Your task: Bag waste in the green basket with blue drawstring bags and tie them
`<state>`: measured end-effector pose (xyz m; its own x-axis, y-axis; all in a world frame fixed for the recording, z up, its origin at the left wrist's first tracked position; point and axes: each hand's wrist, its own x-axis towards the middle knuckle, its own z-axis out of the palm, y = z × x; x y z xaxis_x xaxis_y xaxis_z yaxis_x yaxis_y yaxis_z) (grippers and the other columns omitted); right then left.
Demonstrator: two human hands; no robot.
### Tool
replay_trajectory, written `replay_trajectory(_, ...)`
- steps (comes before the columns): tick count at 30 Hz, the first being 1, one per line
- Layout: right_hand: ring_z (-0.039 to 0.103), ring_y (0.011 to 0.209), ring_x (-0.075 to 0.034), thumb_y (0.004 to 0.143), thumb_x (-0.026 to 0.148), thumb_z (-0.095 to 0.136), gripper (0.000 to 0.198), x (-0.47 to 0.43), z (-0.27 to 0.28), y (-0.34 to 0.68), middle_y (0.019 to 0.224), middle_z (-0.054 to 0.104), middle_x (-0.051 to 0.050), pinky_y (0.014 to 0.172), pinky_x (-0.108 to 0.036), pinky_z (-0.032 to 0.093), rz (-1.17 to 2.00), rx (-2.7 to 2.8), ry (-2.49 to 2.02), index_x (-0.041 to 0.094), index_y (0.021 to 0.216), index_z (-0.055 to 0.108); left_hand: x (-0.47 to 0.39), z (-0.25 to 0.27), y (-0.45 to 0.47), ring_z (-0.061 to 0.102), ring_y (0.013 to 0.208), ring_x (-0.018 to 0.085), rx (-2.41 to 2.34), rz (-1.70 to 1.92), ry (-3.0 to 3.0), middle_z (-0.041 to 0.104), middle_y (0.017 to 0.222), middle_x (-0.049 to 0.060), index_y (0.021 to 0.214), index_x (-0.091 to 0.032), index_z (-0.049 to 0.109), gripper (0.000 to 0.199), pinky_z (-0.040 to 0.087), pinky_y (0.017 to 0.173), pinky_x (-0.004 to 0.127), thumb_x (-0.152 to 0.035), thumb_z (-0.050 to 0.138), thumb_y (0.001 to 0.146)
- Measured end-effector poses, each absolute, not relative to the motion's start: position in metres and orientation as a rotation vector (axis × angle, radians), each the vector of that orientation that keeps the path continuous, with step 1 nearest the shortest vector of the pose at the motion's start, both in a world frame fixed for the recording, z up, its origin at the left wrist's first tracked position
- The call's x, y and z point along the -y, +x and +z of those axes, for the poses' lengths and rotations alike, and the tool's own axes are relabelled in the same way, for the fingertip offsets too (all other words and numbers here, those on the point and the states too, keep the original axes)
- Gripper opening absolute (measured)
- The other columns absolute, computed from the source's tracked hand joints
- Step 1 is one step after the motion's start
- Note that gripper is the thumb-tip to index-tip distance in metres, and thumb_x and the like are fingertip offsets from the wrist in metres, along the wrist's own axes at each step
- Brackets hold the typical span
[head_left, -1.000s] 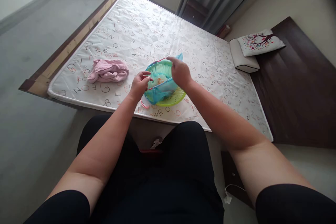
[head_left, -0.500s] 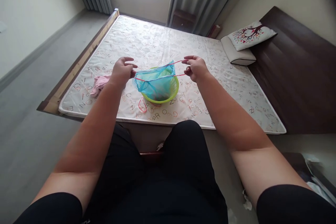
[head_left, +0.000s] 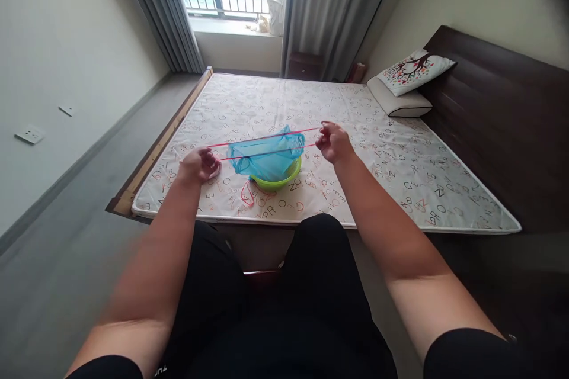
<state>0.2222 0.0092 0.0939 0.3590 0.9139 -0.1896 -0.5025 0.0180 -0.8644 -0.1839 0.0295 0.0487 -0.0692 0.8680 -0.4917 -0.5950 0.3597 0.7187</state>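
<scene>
A blue drawstring bin bag (head_left: pixel 267 157) is stretched between my hands over a green plastic basket (head_left: pixel 278 185). Its red drawstrings run taut out of both sides. My left hand (head_left: pixel 198 166) is closed on the strings at the left, and my right hand (head_left: pixel 333 141) grips them at the right. The bag's mouth looks gathered and narrow, and its body hides most of the basket's inside. A loop of red string (head_left: pixel 248 194) lies on the mattress in front of the basket. Behind my left hand a bit of pink cloth (head_left: pixel 216 170) shows.
The basket stands on a bare patterned mattress (head_left: pixel 391 177) near its front edge. Pillows (head_left: pixel 413 74) lie by the dark headboard (head_left: pixel 493 106) at right. Grey curtains (head_left: pixel 333 12) flank the window at the back, with a small cabinet (head_left: pixel 304 65) below.
My hands have moved farther apart, drawing more red string out of the bag's sides. The bag's mouth has bunched up and narrowed. My view has tilted up toward the window.
</scene>
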Motion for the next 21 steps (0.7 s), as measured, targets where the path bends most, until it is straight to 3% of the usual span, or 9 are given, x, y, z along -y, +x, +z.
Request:
replay_trajectory(4, 0.041, 0.046, -0.005, 0.080, 0.008, 0.065, 0.024, 0.007, 0.074, 0.214, 0.068, 0.059, 0.010, 0.041, -0.013, 0.040, 1.235, 0.334, -1.024, 0.025, 0.095, 0.058, -0.010, 0.053, -0.172, 0.067, 0.058, 0.016, -0.968, 1.327, 0.164, 0.058, 0.060, -0.003, 0.076, -0.022, 0.046, 0.014, 0.061, 0.073, 0.035, -0.015, 0.057, 0.077)
replay_trajectory(7, 0.047, 0.050, -0.006, 0.082, 0.011, 0.066, 0.022, 0.015, 0.064, 0.202, 0.079, 0.068, 0.008, 0.044, -0.014, 0.042, 1.179, 0.412, -1.077, 0.025, 0.096, 0.059, 0.000, 0.059, -0.149, 0.062, 0.056, 0.014, -1.057, 1.328, 0.186, 0.057, 0.061, -0.003, 0.074, -0.021, 0.046, 0.013, 0.058, 0.072, 0.032, -0.016, 0.056, 0.080)
replay_trajectory(11, 0.057, 0.063, -0.009, 0.086, 0.010, 0.062, 0.013, 0.021, 0.071, 0.188, 0.080, 0.071, 0.003, 0.056, -0.018, 0.047, 0.882, 0.978, -1.321, 0.023, 0.088, 0.065, 0.005, 0.079, -0.116, 0.060, 0.065, 0.013, -1.371, 1.371, 0.553, 0.063, 0.072, -0.002, 0.078, -0.020, 0.060, 0.008, 0.049, 0.064, 0.024, -0.017, 0.063, 0.085)
replay_trajectory(16, 0.062, 0.077, -0.015, 0.085, 0.011, 0.068, 0.015, 0.028, 0.109, 0.172, 0.081, 0.073, 0.001, 0.078, -0.028, 0.051, 0.610, 1.598, -1.334, 0.024, 0.086, 0.075, 0.008, 0.112, -0.089, 0.067, 0.096, 0.019, -1.288, 1.519, 1.126, 0.076, 0.096, 0.004, 0.081, -0.020, 0.075, 0.005, 0.050, 0.075, 0.023, -0.025, 0.077, 0.082)
replay_trajectory(19, 0.064, 0.078, -0.016, 0.086, 0.016, 0.067, 0.013, 0.032, 0.127, 0.159, 0.083, 0.075, 0.001, 0.080, -0.031, 0.050, 0.691, 1.665, -1.279, 0.024, 0.088, 0.078, 0.011, 0.124, -0.078, 0.069, 0.115, 0.023, -1.048, 1.430, 1.113, 0.079, 0.121, 0.007, 0.098, -0.023, 0.080, 0.016, 0.054, 0.086, 0.028, -0.032, 0.079, 0.085)
replay_trajectory(21, 0.066, 0.083, -0.016, 0.086, 0.021, 0.068, 0.011, 0.032, 0.132, 0.149, 0.088, 0.077, 0.000, 0.082, -0.032, 0.051, 0.773, 1.619, -1.193, 0.023, 0.091, 0.078, 0.012, 0.125, -0.071, 0.071, 0.116, 0.024, -0.913, 1.339, 1.076, 0.080, 0.121, 0.009, 0.116, -0.025, 0.079, 0.035, 0.055, 0.093, 0.032, -0.033, 0.083, 0.083)
